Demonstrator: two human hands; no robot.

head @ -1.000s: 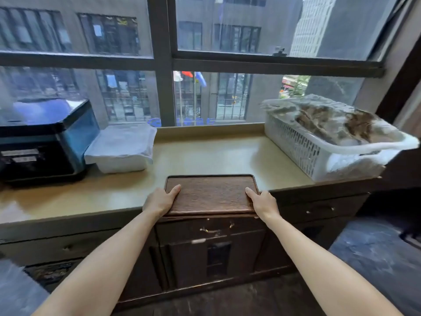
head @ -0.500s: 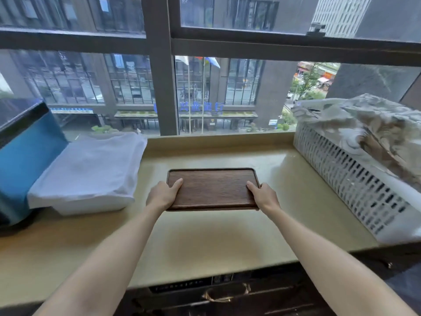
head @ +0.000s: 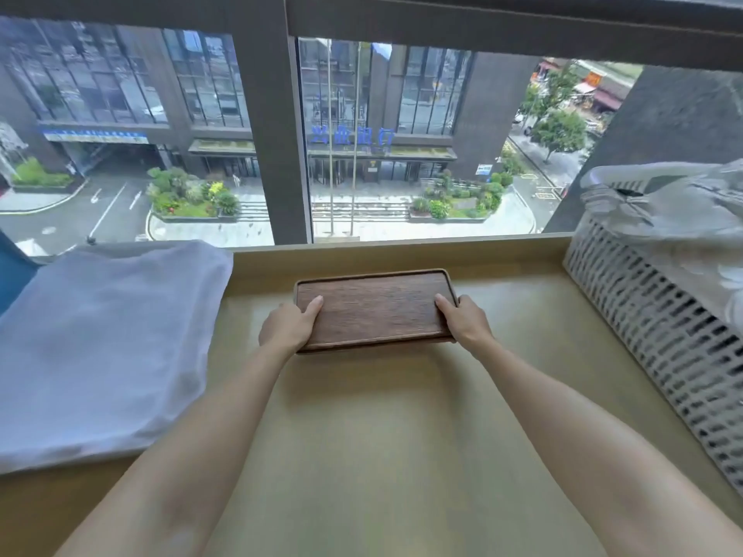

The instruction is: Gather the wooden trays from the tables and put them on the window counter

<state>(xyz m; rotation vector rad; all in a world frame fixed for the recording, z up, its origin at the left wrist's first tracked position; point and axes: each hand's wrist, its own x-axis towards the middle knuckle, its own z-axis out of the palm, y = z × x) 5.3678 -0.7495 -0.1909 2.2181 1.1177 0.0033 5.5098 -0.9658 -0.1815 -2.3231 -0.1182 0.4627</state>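
A dark wooden tray [head: 376, 307] lies flat on the beige window counter [head: 362, 436], close to the back ledge under the window. My left hand [head: 287, 325] grips its left short edge, thumb on top. My right hand [head: 462, 319] grips the right short edge the same way. The tray's underside and my fingers beneath it are hidden.
A white cloth-covered box [head: 104, 347] sits on the counter to the left, with a blue appliance edge [head: 12, 271] behind it. A white slotted plastic basket [head: 659, 339] holding plastic-wrapped items stands at the right. The window frame post [head: 277, 134] rises behind the tray.
Both hands have pushed the tray from the counter's front edge back toward the window, and my head has moved closer over the counter.
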